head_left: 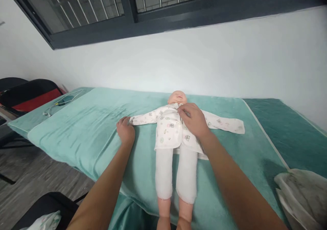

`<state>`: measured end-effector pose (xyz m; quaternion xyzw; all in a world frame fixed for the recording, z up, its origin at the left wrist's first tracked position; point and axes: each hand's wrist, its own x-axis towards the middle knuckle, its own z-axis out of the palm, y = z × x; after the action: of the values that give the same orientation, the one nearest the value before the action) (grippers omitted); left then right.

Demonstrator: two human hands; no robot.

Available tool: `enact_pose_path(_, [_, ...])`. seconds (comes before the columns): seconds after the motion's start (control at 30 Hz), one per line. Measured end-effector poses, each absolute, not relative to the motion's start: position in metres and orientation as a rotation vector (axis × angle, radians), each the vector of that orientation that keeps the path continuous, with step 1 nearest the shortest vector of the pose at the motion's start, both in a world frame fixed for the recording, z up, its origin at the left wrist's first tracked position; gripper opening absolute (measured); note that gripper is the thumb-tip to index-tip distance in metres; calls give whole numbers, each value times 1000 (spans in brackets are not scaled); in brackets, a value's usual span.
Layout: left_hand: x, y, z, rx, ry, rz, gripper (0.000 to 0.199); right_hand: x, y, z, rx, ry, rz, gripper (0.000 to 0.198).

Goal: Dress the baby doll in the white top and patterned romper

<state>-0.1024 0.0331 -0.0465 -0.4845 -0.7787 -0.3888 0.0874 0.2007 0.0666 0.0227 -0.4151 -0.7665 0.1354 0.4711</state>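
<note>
A baby doll (177,96) lies on its back on the teal bed cover (84,128). It wears a white printed baby shirt (167,134) and white padded trousers (164,175); its bare feet point toward me. My left hand (125,130) has its fingers closed on the cuff of the shirt sleeve stretched out to the left. Over the chest, my right hand (195,119) pinches the shirt front just below the neck. The other sleeve (227,125) lies spread out to the right, its cuff flat on the cover.
A greyish cloth (304,192) sits at the bed's lower right. Black chairs (38,94) stand at the left, and another chair (55,206) holds a white printed cloth. A cord with a dark green piece (61,102) lies at the left end. A wall and barred window rise behind.
</note>
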Motion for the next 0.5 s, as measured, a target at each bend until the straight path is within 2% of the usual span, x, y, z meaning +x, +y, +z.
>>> enact_pose_path(0.13, [-86, 23, -45, -1563, -2049, -1336, 46, 217, 70, 22, -1052, -1684, 340, 25])
enact_pose_path(0.3, [-51, 7, -40, -1988, -2261, -1595, 33, 256, 75, 24, -1744, -1595, 321, 50])
enact_pose_path(0.4, [-28, 2, -30, -2136, -2498, -1888, 42, 273, 77, 14, -2016, -1678, 531, 57])
enact_pose_path(0.5, [-9, 1, -20, -2245, -2634, -2217, 51, 279, 72, -5, -2035, -1734, 664, 56])
